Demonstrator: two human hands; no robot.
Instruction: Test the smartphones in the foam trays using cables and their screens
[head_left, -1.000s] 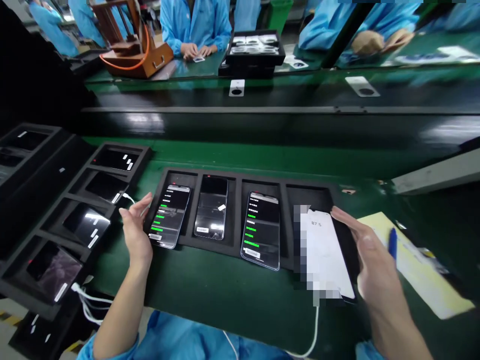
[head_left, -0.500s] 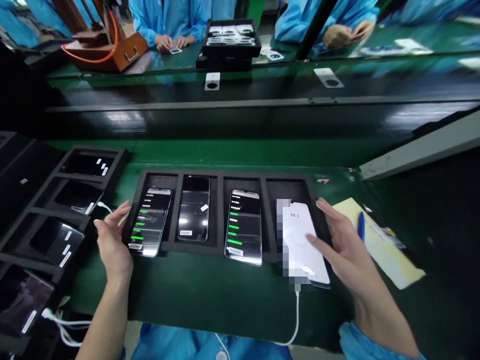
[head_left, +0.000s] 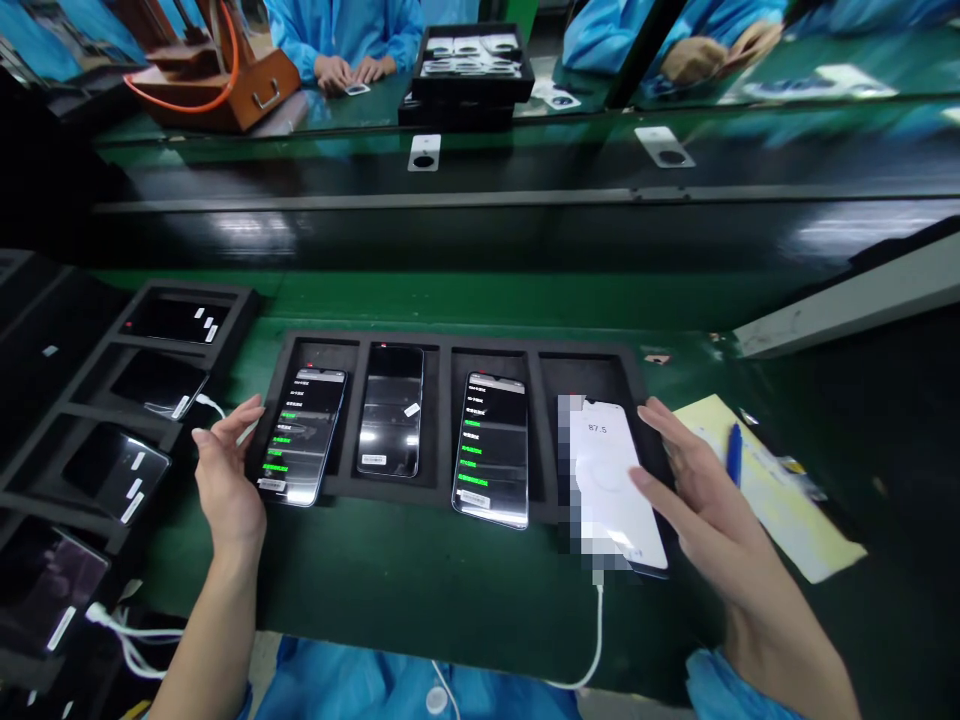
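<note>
A black four-slot tray [head_left: 442, 488] lies in front of me with a phone in each slot. My left hand [head_left: 229, 485] is open at its left edge, beside a phone with a list in white and green text [head_left: 306, 435]. The second phone [head_left: 390, 410] has a dark screen and a small white label. Another phone with a text list [head_left: 491, 450] lies third. At the right end, a phone with a white screen [head_left: 611, 470] reads 87.5. My right hand [head_left: 701, 490] is open there, its thumb over the screen's right side. A white cable [head_left: 599, 630] runs from this phone's lower end, which is pixelated.
On the left, another black tray [head_left: 64, 400] holds several phones, some with white cables. Yellowish paper [head_left: 780, 500] with a blue pen [head_left: 734, 455] lies right. Beyond the ledge, people in blue work near a black box [head_left: 472, 90] and a brown wooden box [head_left: 247, 95].
The number on the white screen went from 88.3 to 87.5. My right thumb has shifted slightly right on the screen. The view has moved a little; my left hand stays by the tray.
</note>
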